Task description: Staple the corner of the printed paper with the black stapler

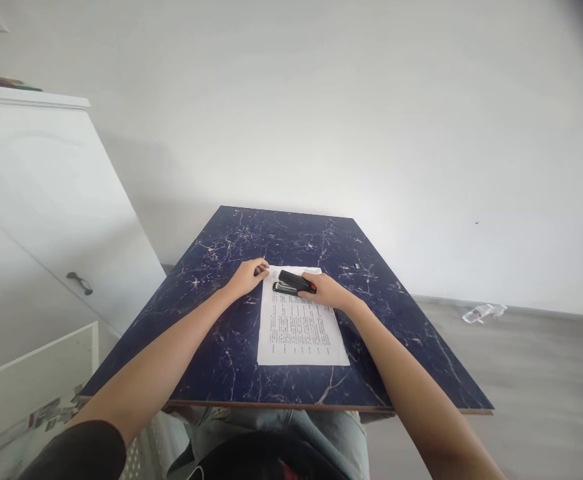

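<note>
Diffuse, fairly bright light, source out of frame. Wall palest mid-frame, softly shadowed beside cabinet. Wide-angle stretch toward edges; upper right corner dark. Paper text blurred, unreadable. Floor smeared.

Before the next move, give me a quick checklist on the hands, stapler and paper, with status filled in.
1. Right hand has a grip on the stapler: ok, fingers around its rear end.
2. Left hand at the paper: ok, by the far-left corner.
3. Paper lying on the table: ok, print facing up.
4. Paper edge between the stapler's arms: not ok, the stapler is above the printed face.
5. Staples loaded: cannot tell.
6. Sheet count: cannot tell.
</note>
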Available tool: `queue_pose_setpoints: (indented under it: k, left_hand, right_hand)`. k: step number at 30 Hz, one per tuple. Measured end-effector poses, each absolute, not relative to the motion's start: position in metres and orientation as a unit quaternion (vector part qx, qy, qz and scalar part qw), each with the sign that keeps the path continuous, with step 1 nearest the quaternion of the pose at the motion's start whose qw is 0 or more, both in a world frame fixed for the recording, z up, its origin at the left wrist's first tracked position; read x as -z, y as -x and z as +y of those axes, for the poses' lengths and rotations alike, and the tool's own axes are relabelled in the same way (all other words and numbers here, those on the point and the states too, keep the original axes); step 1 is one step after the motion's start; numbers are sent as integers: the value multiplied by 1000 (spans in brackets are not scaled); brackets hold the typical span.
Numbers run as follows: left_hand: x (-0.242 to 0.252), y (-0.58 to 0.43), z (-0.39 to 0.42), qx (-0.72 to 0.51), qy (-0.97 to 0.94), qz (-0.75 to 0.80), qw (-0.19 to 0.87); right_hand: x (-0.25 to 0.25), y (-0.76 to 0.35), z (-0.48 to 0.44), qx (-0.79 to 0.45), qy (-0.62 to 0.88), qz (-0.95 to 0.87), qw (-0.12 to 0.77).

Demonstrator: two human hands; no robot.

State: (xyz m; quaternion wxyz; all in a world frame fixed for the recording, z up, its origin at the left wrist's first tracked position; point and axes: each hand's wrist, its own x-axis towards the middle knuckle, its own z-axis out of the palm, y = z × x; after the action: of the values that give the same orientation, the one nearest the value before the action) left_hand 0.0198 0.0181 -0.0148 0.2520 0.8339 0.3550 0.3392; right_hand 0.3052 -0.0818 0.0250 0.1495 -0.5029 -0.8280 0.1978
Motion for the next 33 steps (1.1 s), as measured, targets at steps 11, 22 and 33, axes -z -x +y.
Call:
queue_pose_setpoints:
  k: [11, 22, 33]
  left_hand:
    - [13, -18, 18, -253, -877, 346, 217]
    - [10, -19, 16, -214, -885, 362, 201]
    - [7, -19, 13, -213, -887, 354, 205]
  right_hand:
    - [-43, -380, -99, -216, 559, -793, 104]
    - [-26, -471, -154, -235, 566, -749, 254]
    - [28, -511, -130, -120, 732, -535, 405]
